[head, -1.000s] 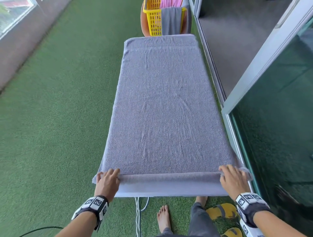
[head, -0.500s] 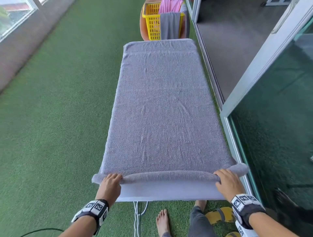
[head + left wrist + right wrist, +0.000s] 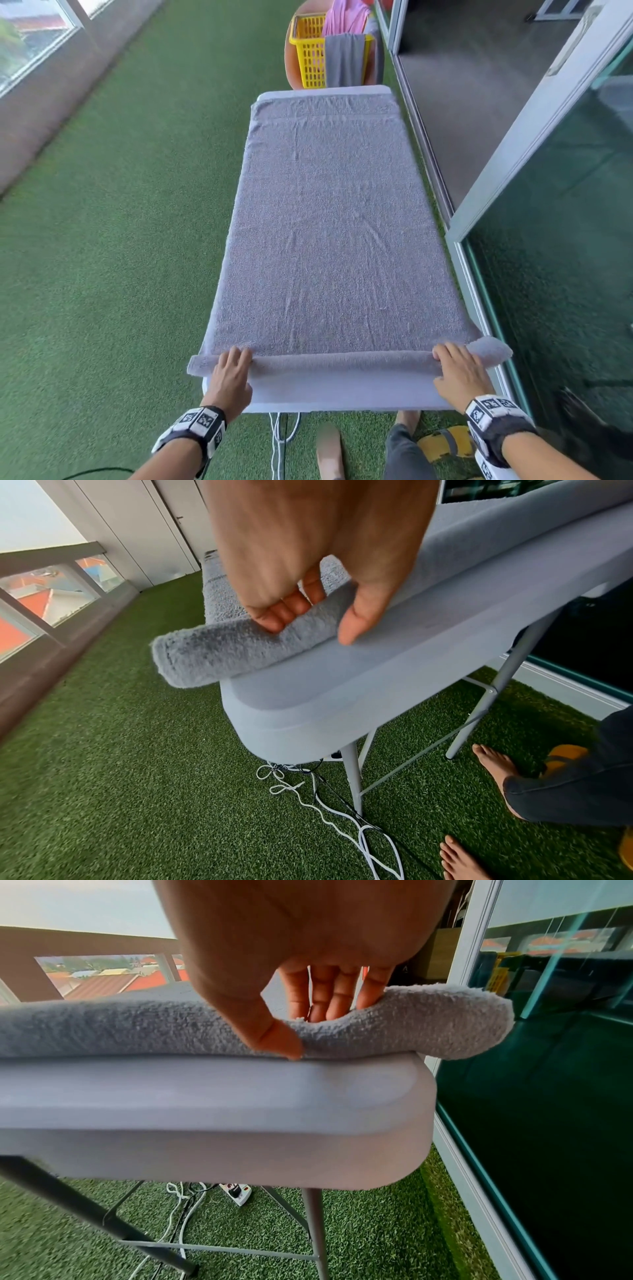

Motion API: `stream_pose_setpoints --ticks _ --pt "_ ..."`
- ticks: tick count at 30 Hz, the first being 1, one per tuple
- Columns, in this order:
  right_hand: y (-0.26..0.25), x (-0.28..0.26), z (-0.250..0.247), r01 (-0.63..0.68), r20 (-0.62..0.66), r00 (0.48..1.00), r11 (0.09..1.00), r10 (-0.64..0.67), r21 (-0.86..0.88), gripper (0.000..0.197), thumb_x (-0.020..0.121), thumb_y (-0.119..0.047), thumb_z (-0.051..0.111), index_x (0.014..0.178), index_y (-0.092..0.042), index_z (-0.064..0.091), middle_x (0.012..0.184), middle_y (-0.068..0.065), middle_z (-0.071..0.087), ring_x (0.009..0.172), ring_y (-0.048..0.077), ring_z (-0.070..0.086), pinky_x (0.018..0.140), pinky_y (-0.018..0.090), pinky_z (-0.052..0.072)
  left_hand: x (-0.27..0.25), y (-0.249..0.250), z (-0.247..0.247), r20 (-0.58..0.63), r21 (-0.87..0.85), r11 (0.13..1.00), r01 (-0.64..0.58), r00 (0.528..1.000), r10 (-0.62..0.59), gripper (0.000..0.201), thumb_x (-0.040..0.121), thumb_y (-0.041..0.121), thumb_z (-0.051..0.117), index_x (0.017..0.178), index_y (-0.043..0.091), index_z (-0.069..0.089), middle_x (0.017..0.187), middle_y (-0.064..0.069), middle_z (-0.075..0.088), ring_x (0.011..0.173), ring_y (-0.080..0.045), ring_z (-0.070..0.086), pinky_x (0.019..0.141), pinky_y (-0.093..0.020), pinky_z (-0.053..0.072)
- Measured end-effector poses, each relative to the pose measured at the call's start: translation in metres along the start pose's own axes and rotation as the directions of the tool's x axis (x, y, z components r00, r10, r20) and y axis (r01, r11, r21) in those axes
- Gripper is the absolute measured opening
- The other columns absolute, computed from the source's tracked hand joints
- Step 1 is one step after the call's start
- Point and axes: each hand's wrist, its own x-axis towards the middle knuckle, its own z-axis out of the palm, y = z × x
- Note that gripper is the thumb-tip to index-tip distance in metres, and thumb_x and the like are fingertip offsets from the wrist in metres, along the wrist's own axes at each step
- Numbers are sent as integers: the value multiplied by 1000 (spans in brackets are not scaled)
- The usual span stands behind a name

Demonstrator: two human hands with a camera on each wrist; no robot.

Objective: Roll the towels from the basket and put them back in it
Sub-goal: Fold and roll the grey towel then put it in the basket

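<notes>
The table is bearing the grey towel, lying flat with its near edge rolled. The basket is standing beyond the far end, cloths draping over it. The left hand and right hand are curling fingers and thumbs round the roll's ends.

Black wristbands with white coded tags — dark grey trousers, bare feet.
</notes>
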Motion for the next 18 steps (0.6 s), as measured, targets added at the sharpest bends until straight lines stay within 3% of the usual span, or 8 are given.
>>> stream_pose_setpoints --ticks 3,6,9,10,12,14,16,18 --pt "0 4 -1 0 -14 1000 1000 1 10 34 75 -13 62 104 -28 53 105 -10 55 101 14 51 87 28 39 4 1 -2 -4 -2 1000 20 1000 -20 57 47 -15 74 95 11 60 86 0 60 73 -15 52 64 -27 52" --pt "-1 7 -10 -9 -34 999 999 10 37 27 81 -16 58 107 -27 60 107 -9 61 104 14 55 91 30 36 10 0 -5 -2 -10 999 50 999 -50 38 59 -15 70 80 15 62 77 3 61 67 -12 48 61 -27 51" --pt "-2 8 -23 -40 16 999 998 40 -43 6 83 -32 50 78 -35 52 79 -14 57 85 10 54 82 31 25 14 3 -10 68 50 998 49 996 -53 13 87 15 49 81 23 57 83 5 63 74 -12 47 73 -29 42" --pt "-2 10 -25 -51 45 998 996 54 -72 15 83 -34 45 69 -32 45 70 -13 51 78 9 51 80 31 23 15 5 -14 94 62 996 63 993 -68 17 90 22 37 83 25 53 86 6 61 79 -13 49 77 -30 37" --pt "0 16 -27 -65 50 996 996 68 -59 19 86 -33 41 67 -30 39 67 -13 51 72 8 49 83 32 25 20 7 -18 75 77 990 116 990 -122 12 87 18 39 89 23 49 88 5 57 82 -16 50 80 -32 34" --pt "0 21 -28 -61 -25 998 998 60 -16 13 86 -24 49 79 -34 43 82 -14 54 77 10 48 83 33 28 24 8 -18 20 83 988 132 991 -134 22 75 3 54 91 18 50 84 1 53 75 -18 48 74 -34 39" --pt "1 24 -26 -30 -130 991 1000 29 -2 24 78 -10 58 77 -29 44 82 -8 49 76 16 45 71 32 31 26 10 -16 -21 98 989 108 994 -107 34 62 -7 58 87 14 50 78 -2 52 68 -19 45 65 -36 46" --pt "1 24 -22 -22 -103 994 999 25 29 36 74 -2 60 71 -28 35 75 -8 41 72 17 41 64 30 29 24 9 -11 -15 75 995 70 998 -69 33 62 -7 57 88 12 51 81 -2 52 71 -16 42 66 -35 51"
